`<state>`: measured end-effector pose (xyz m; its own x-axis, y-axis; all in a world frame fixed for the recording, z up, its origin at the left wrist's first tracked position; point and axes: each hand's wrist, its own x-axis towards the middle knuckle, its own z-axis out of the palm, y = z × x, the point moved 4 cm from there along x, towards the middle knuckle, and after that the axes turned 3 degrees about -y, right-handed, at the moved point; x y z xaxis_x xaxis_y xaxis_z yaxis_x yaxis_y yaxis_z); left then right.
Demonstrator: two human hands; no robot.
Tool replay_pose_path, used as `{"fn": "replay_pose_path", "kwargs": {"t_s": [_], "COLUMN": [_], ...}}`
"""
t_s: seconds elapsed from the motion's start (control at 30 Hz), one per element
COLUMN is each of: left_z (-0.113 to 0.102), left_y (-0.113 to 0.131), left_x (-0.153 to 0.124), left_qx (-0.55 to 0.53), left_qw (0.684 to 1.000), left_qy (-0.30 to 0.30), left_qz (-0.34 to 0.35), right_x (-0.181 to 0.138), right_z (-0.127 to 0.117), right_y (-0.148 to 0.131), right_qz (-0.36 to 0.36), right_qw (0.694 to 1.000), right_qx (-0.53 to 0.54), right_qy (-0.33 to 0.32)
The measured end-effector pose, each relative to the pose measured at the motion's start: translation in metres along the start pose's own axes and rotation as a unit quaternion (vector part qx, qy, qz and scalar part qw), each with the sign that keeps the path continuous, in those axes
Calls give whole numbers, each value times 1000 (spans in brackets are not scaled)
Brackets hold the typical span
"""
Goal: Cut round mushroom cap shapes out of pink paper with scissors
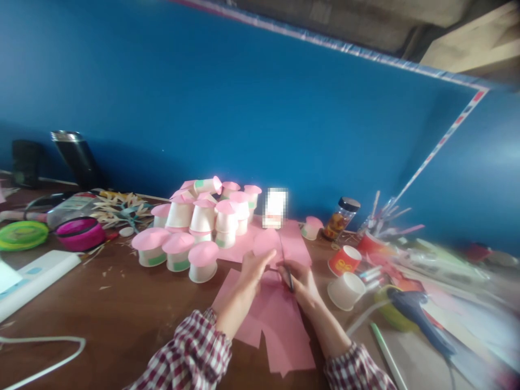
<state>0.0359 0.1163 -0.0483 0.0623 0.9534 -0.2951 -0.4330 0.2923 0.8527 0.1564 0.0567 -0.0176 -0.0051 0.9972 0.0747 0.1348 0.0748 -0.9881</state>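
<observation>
Thin pink paper between two bare hands, scissors at its edge

The left hand [254,270] has its thumb and fingers closed on a pink paper piece [267,242], smooth and rounded along its far edge, held up just beyond the fingertips. To its right, the right hand [304,284] has its fingers wrapped round dark-handled scissors [290,279], the slim blades pointing to the far side beside the paper; how wide they stand is too blurred to tell. Below the wrists, which end in crinkled checked cuffs [203,344], lie flat pink sheets [284,338] with angular, notched near edges; another flat pink sheet [298,244] spreads on the far side.

To the left, tapered white paper cups [202,219] stand upside down in clustered stacks, topped with pink paper rounds, some bearing green patches. To the right, a plain white cup [347,291] lies tilted near a glossy red cup [344,261] with yellow marking; beyond them leans a clear jar [339,219] with a dark round lid. Farther right rests a blue glue gun [422,314]. All this sits on the brown tabletop [134,314], before a smooth blue panel [244,97]
</observation>
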Motion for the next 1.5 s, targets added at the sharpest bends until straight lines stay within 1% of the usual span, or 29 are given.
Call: {"fn": "replay_pose_path", "kwargs": {"t_s": [0.3,0.57,0.77,1.07,1.23,1.5], "left_z": [2,2,2,2,2,1], "left_y": [2,5,6,10,15,8], "left_x": [-3,-6,-5,-10,-16,-5], "left_qx": [4,9,6,6,19,37], "left_qw": [1000,1000,1000,1000,999,999], "left_qy": [-3,11,3,12,33,16], "left_qz": [-4,0,0,1,13,21], "right_x": [1,0,1,0,1,0], "right_z": [-1,-1,-2,-2,-2,-1], "right_y": [-1,-3,-2,-3,-3,-1], "right_qz": [-4,-18,-21,-27,-21,-13], "right_qw": [1000,999,999,998,998,999], "right_qx": [-14,-36,-41,-48,-53,-33], "right_qy": [6,6,5,11,8,8]}}
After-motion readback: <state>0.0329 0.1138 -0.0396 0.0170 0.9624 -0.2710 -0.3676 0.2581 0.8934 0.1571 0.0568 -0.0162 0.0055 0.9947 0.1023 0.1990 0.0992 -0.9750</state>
